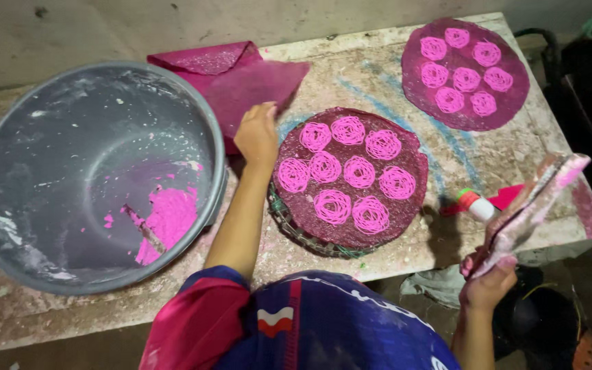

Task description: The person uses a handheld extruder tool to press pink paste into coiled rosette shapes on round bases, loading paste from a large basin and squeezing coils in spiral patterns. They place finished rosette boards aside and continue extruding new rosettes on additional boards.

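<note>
Your left hand [257, 133] pinched the edge of the magenta cloth [244, 85] lying just behind the round tray [421, 164] of pink noodle coils [349, 170]. Your right hand [489, 277] gripped the dough press [530, 205] beyond the table's [351, 68] edge. Lifting that cloth slowly, well above the coils, would have kept them unsmudged.

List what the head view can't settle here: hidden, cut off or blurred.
- Left hand on the magenta cloth: fingertips blurred, grip unclear.
- Right hand: the flat pink-smeared tool it holds is motion-blurred; kind unclear.
- Woven tray: mostly hidden under the round mat.
- Grey basin: left rim meets the frame edge.
</note>
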`<state>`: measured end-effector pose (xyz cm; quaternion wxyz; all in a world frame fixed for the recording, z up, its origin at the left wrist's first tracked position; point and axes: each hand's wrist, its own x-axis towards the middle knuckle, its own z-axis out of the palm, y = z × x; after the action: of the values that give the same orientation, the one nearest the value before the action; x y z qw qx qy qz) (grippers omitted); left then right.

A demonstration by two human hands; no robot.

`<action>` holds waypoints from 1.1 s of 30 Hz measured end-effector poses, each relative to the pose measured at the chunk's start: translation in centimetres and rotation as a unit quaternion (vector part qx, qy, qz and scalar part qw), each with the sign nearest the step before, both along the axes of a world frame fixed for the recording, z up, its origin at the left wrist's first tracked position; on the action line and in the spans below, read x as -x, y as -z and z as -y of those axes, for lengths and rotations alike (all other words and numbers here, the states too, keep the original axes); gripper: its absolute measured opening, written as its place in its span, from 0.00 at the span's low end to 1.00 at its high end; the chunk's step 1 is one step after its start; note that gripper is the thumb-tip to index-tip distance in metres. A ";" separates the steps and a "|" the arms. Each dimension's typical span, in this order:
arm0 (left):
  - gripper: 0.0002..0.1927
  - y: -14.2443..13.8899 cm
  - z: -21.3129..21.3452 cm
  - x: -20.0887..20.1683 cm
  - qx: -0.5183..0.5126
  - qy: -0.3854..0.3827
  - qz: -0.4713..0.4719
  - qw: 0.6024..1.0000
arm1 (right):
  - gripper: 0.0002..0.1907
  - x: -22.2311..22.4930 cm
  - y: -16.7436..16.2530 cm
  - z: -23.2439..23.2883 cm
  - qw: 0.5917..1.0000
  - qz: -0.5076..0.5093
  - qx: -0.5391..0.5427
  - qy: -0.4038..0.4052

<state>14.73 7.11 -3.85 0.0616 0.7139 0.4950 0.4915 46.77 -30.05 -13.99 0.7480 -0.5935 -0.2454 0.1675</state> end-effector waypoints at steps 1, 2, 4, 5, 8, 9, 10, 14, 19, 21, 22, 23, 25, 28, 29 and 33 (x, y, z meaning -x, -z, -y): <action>0.08 -1.0 1.0 -0.8 0.003 0.029 -0.033 0.999 | 0.39 0.0 -0.1 -0.3 1.000 0.002 -0.006 -0.002; 0.08 -1.7 2.2 -1.6 0.006 0.057 -0.066 0.996 | 0.39 0.0 -0.1 -0.6 1.000 0.004 -0.008 -0.004; 0.06 -2.5 5.3 -3.2 -0.020 0.151 -0.068 0.986 | 0.38 0.0 -0.2 -1.2 1.000 0.010 -0.013 -0.009; 0.07 -2.6 7.0 -4.0 -0.032 0.179 -0.080 0.980 | 0.37 0.0 -0.3 -1.4 1.000 0.006 -0.016 -0.010; 0.09 -1.7 12.1 -6.1 0.018 0.273 -0.106 0.956 | 0.36 0.0 -0.3 -1.8 1.000 -0.009 -0.026 -0.009; 0.10 -1.0 13.4 -6.6 -0.004 0.301 -0.103 0.948 | 0.36 0.1 -0.4 -1.9 0.999 -0.017 -0.029 -0.008; 0.11 -0.3 14.5 -7.1 -0.026 0.327 -0.099 0.939 | 0.35 0.0 -0.5 -1.8 0.999 -0.024 -0.033 -0.007; 0.09 3.2 17.9 -8.8 0.011 0.389 -0.122 0.913 | 0.35 -0.4 -0.5 -1.1 0.999 -0.035 -0.030 -0.019; 0.09 4.8 20.5 -10.3 0.069 0.381 -0.138 0.911 | 0.37 -2.0 1.0 0.3 0.999 -0.010 -0.021 -0.041; 0.12 3.3 20.9 -10.1 0.176 0.378 -0.220 0.882 | 0.36 -2.7 1.4 0.5 0.995 0.002 -0.042 -0.090; 0.13 2.1 20.9 -9.7 0.228 0.374 -0.259 0.861 | 0.36 -3.0 1.4 0.4 0.992 0.009 -0.052 -0.115; 0.16 0.7 20.8 -9.3 0.207 0.381 -0.209 0.877 | 0.34 -3.2 1.4 0.3 0.992 0.011 -0.025 -0.121; 0.23 -2.8 20.1 -7.9 0.153 0.391 -0.107 0.901 | 0.29 -3.3 0.6 -0.4 0.991 0.022 0.021 -0.130; 0.29 -7.9 18.8 -5.4 -0.060 0.351 -0.080 0.931 | 0.26 -1.2 -3.9 -2.1 0.944 0.193 0.078 -0.256; 0.26 -9.3 18.9 -4.6 -0.045 0.387 -0.100 0.915 | 0.25 -0.1 -6.1 -3.0 0.907 0.286 0.088 -0.297; 0.22 -12.8 20.1 0.3 0.206 0.438 -0.257 0.836 | 0.28 6.5 -17.0 -6.9 0.718 0.529 -0.031 -0.451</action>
<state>14.41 -13.01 8.91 0.2867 0.9275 0.2188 0.0982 40.28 -23.16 2.98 0.3504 -0.3806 -0.8449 0.1358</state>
